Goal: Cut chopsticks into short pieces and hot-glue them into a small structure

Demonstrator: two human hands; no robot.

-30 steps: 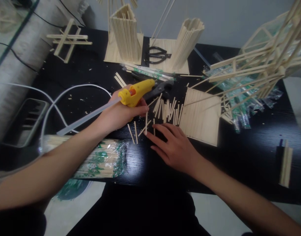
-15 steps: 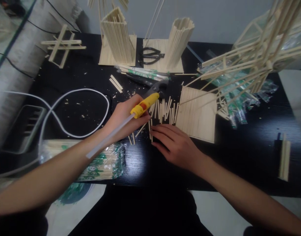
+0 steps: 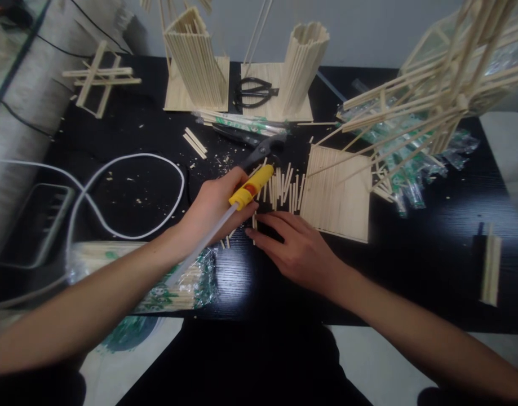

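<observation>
My left hand (image 3: 212,206) is closed around a yellow hot glue gun (image 3: 253,187), whose long glue stick (image 3: 203,241) juts back over my forearm. The gun points away from me, and its nozzle is hard to make out. Just to its right, my right hand (image 3: 299,248) has its fingertips closed on a short wooden stick (image 3: 254,221) at the tabletop. Several cut sticks (image 3: 279,186) lie loosely beyond my right fingers. A flat panel of sticks (image 3: 339,197) rests to the right of them.
Two stick towers (image 3: 195,65) (image 3: 304,67) stand at the back, with black pliers (image 3: 256,93) between them. Dark-handled shears (image 3: 262,148) lie ahead of the gun. A stick frame (image 3: 445,107) overhangs the right side. A white cable (image 3: 127,155) loops left, near bagged sticks (image 3: 182,282).
My right fingertips have shifted slightly left and closed in on the short stick. The glue gun stays in my left hand, its rear tilted lower. The whole view has shifted slightly.
</observation>
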